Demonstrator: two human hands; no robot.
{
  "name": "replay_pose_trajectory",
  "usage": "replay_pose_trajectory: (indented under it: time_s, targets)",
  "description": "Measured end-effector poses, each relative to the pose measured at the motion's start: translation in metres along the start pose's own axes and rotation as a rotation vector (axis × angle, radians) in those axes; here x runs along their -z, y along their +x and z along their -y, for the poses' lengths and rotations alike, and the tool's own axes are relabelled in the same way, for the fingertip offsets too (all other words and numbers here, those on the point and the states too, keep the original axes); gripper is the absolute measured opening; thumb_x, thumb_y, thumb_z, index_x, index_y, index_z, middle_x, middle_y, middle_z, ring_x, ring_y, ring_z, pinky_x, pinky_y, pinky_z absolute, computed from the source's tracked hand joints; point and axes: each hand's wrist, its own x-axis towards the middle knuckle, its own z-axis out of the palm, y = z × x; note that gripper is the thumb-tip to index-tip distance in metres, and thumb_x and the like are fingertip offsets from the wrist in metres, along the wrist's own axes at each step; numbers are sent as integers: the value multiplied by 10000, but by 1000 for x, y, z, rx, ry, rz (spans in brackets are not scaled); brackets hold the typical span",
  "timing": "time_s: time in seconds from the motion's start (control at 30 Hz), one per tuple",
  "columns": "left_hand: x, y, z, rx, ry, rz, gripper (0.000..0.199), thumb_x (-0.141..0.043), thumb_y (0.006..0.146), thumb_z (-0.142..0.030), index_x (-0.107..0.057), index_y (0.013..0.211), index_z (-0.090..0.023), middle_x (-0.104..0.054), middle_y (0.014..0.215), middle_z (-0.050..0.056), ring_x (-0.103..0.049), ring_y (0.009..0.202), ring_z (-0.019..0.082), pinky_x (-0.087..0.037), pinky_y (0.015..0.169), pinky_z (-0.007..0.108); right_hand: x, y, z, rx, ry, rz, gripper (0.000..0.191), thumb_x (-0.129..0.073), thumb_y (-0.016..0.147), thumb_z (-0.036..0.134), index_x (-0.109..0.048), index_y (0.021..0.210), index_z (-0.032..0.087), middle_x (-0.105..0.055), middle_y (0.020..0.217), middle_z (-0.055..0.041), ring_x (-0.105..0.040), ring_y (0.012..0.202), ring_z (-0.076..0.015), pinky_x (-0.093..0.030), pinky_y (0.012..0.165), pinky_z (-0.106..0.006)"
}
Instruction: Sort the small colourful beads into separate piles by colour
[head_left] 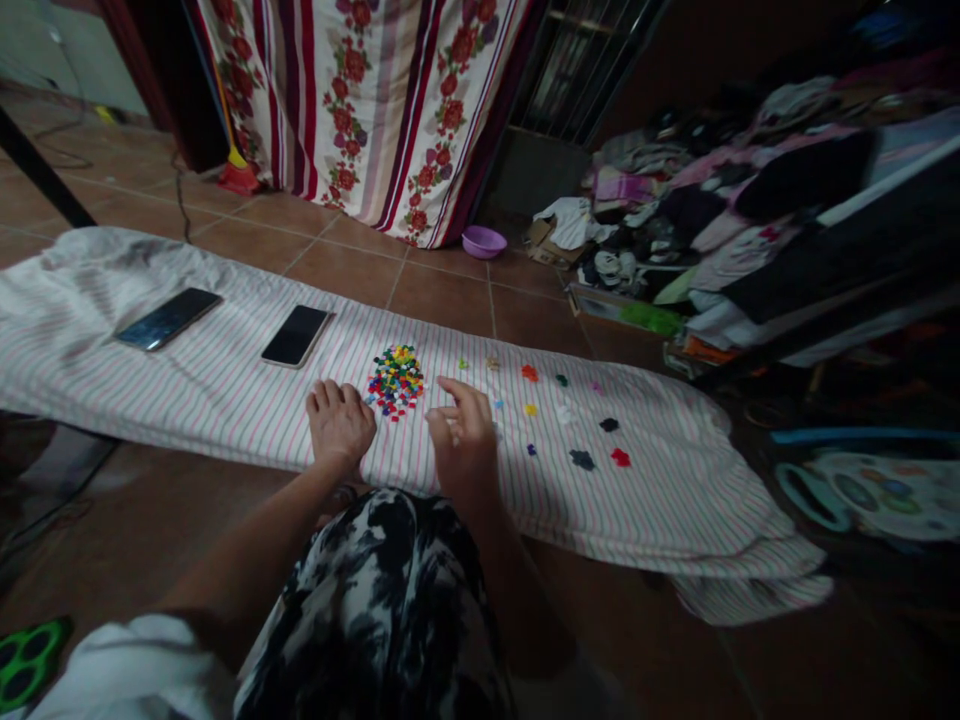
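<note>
A heap of small mixed-colour plastic pieces [397,380] lies on the striped cloth [240,400] between my two hands. Just left of the heap, my left hand [341,425] rests palm down on the cloth with its fingers stretched out. On the heap's right side is my right hand [466,435], its thumb and forefinger apart and no piece visible between them. To the right, the pieces lie in small one-colour piles, among them orange [529,373], yellow [531,410], black [609,425], dark grey [582,459] and red [620,457]. Part of that area is hidden behind my right hand.
Two phones, one at the far left [171,318] and one nearer the heap [297,336], lie on the cloth. Beyond it are a floral curtain [352,110], a purple basin [484,241] and piled clothes [720,190]. My patterned-cloth knees are at the near edge.
</note>
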Motion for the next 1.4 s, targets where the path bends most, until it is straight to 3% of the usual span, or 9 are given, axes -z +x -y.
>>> replay_pose_trajectory:
  time_s: [0.23,0.57,0.97,1.2,1.4]
  targets:
    - [-1,0,0,3,-20,17,393,-318,855,-332,-554,1055,-90,-521,1235,225,-360,1296,355,-256,1042,490,-34,28,-54,-210,-223,268,288,-454,861,134,-681,1010,231,-603,982,-67,-580,913,-189,-458,827,-290]
    - [0,1,-1,-3,20,1,380,-311,857,-331,-562,1016,-94,-539,1194,225,-384,1276,351,-267,1034,485,-54,50,-53,-161,-391,475,307,-442,902,168,-682,1058,278,-580,1033,-52,-587,852,-172,-424,761,-283]
    - [4,0,-1,-3,25,27,369,-334,842,-330,-563,1029,-110,-543,1203,215,-382,1271,352,-281,1010,502,-57,54,-57,-77,-390,484,235,-473,908,184,-662,1034,245,-583,1037,-58,-564,974,-180,-431,821,-275]
    - [5,0,-1,-21,4,8,369,-313,852,-334,-567,986,-103,-546,1135,216,-405,1227,350,-307,982,478,-52,47,-56,-75,-243,346,221,-431,887,163,-607,1015,204,-617,1025,-54,-579,933,-158,-432,847,-262]
    - [6,-1,-1,-43,45,-4,395,-278,864,-344,-571,967,-101,-553,1076,205,-444,1156,343,-334,942,463,-42,31,-55,-110,-76,215,161,-451,818,177,-577,913,207,-642,879,-23,-598,831,-152,-454,823,-263]
